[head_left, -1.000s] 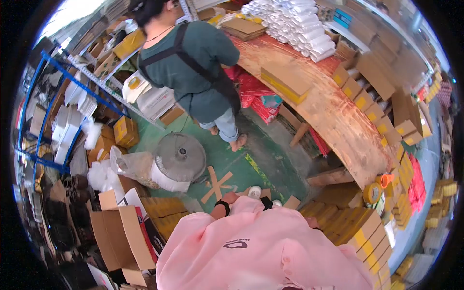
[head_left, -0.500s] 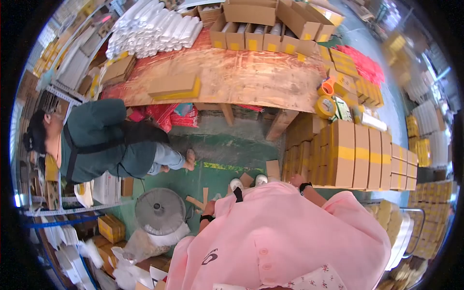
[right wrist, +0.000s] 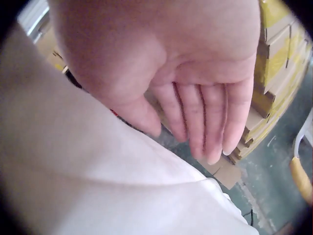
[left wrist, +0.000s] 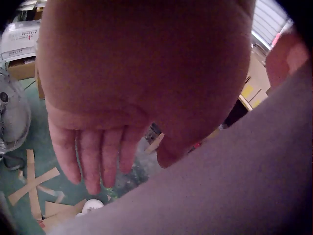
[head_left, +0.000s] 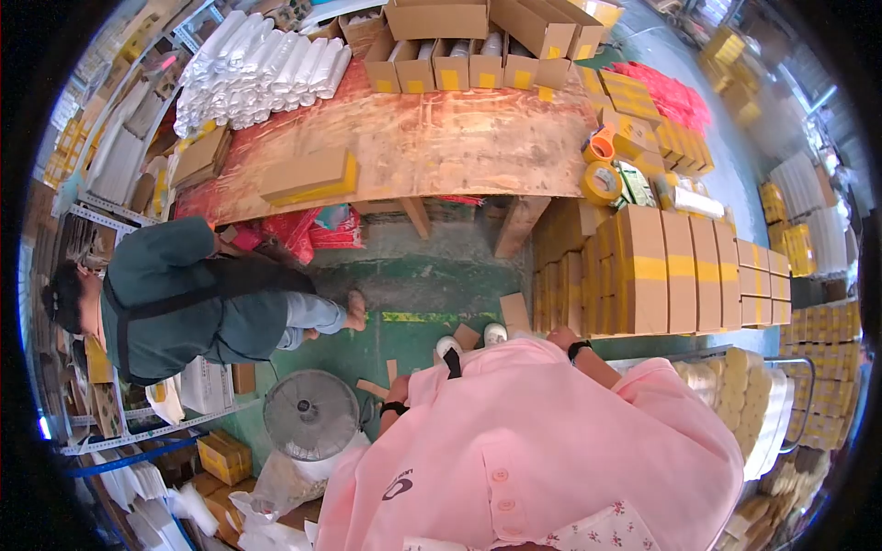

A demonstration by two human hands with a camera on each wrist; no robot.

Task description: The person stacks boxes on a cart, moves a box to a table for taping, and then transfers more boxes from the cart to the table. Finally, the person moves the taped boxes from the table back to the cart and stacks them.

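In the left wrist view my left hand (left wrist: 132, 93) hangs with its fingers loosely extended and nothing in it, beside the grey-looking garment (left wrist: 210, 171). My right hand (right wrist: 181, 73) shows its palm in the right wrist view, empty, the fingers relaxed, next to the pale garment (right wrist: 98, 147). From the head view, the right hand (head_left: 561, 337) is at the side of the pink garment (head_left: 570, 413), near stacked brown cartons (head_left: 648, 271). The left hand is mostly hidden there at the garment's other side, below a black wristband (head_left: 394, 408).
A wooden table (head_left: 432, 156) ahead bears a flat carton (head_left: 308, 176), white rolled packs (head_left: 257, 69), open boxes and tape rolls (head_left: 602, 182). Another person (head_left: 193, 303) stands at the left, near a floor fan (head_left: 310, 413). Cardboard scraps (head_left: 514, 312) lie on the green floor.
The head view has swung right, so the table now lies straight ahead and the other person appears at the far left. The right hand has come into clearer view beside the carton stack.
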